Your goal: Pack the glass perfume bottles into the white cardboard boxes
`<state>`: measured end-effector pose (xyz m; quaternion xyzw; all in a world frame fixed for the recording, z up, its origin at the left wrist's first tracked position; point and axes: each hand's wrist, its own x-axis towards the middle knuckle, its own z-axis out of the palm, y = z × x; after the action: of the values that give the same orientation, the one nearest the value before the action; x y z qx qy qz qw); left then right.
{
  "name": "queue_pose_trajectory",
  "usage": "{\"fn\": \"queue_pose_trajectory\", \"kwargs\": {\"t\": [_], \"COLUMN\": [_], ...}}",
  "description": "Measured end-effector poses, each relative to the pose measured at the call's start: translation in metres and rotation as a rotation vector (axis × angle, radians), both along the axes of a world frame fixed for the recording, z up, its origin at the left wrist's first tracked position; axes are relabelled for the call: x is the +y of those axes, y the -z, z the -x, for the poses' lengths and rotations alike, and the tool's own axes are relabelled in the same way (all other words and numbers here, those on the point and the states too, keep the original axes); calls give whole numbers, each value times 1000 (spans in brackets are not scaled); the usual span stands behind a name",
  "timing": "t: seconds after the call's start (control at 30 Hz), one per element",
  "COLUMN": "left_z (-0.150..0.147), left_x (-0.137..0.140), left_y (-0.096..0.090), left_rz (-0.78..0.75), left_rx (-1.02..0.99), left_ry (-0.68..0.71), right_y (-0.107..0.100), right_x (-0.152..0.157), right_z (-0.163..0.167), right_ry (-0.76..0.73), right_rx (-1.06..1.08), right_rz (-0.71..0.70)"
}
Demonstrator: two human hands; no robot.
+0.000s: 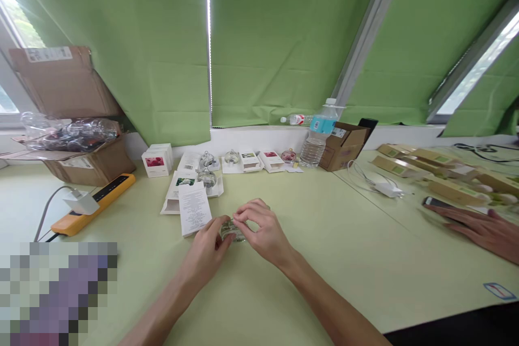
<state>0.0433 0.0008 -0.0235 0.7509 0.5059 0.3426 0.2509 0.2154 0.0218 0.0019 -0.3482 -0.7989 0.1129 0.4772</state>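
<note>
A small, round, clear glass bottle (238, 233) stands on the table, partly covered by fingers. My left hand (208, 242) is closed around its left side. From the right, my right hand (265, 230) pinches at its top; exactly what lies under those fingertips is hidden. Beside my left hand, a printed white paper (194, 208) leans on an opened white box (172, 194) with a green picture. Just behind them sits a similar round glass bottle (207, 178) on white packaging, with another glass bottle (206, 160) farther back.
White boxes (157, 161) and more round bottles (288, 155) line the wall. Left stand an orange power strip (97, 203) and a carton of plastic bottles (87, 157). A large water bottle (316, 140) is behind. At right, another person's hand (482, 230) covers a phone near long boxes (454, 189).
</note>
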Motion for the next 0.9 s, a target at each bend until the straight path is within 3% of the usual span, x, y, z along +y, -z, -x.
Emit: {"fn": "queue_pose_trajectory", "kwargs": {"t": [0.43, 0.67, 0.9], "left_z": [0, -1, 0], "left_x": [0, 0, -1], "left_y": [0, -2, 0], "left_rz": [-10, -10, -5], "left_rx": [-6, -9, -7], "left_ry": [0, 6, -3], "right_y": [7, 1, 0], "right_x": [-1, -6, -5], "right_z": [10, 6, 4], "right_ry": [99, 65, 35], "right_rx": [23, 32, 67], "right_rz": [8, 10, 103]}}
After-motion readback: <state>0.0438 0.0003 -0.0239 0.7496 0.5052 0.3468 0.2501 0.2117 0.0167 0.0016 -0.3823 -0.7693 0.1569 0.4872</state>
